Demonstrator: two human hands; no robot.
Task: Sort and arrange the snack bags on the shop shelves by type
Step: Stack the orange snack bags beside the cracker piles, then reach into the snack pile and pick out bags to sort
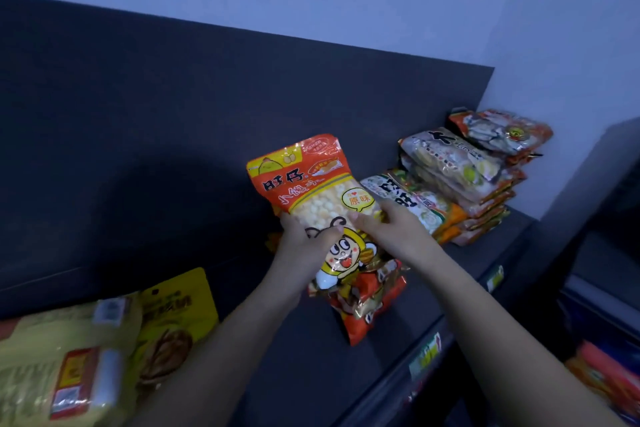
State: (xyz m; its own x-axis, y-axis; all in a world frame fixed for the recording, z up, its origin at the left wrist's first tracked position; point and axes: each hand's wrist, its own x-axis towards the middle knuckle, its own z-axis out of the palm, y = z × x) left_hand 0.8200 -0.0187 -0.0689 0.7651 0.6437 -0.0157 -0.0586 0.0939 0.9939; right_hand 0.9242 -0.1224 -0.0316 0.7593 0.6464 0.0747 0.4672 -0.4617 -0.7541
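Two hands grip one orange snack bag [311,180], held upright and leaning a little left above the middle of the shelf [304,367]. The left hand [304,248] pinches its left edge, thumb curled over the front. The right hand [391,229] clasps the right edge, thumb on the clear window. The bag is a glossy plastic pouch, rectangular with a flat sealed top. Its window shows many small pale round balls, and a cartoon face is printed below.

Under its lower end lie crumpled red-orange bags [370,302] of shiny, wrinkled film. I can make out at least two, but the exact count is unclear, as is whether the held bag touches them.

On the right end of the shelf stands a stack of pale bags [453,180] with orange edges, flat and layered about five deep. One green-and-orange bag [412,204] leans against its near side, and one more orange bag [505,130] sits on top at the back.

On the left lie two yellow packs: one bright yellow pouch [173,308] picturing something brown, and one larger pale yellow pack [45,367] with a red label, blurred.

The shelf is matt dark grey, with a flat back panel [173,121] of the same tone. Two price tags [426,354] show on its front edge.
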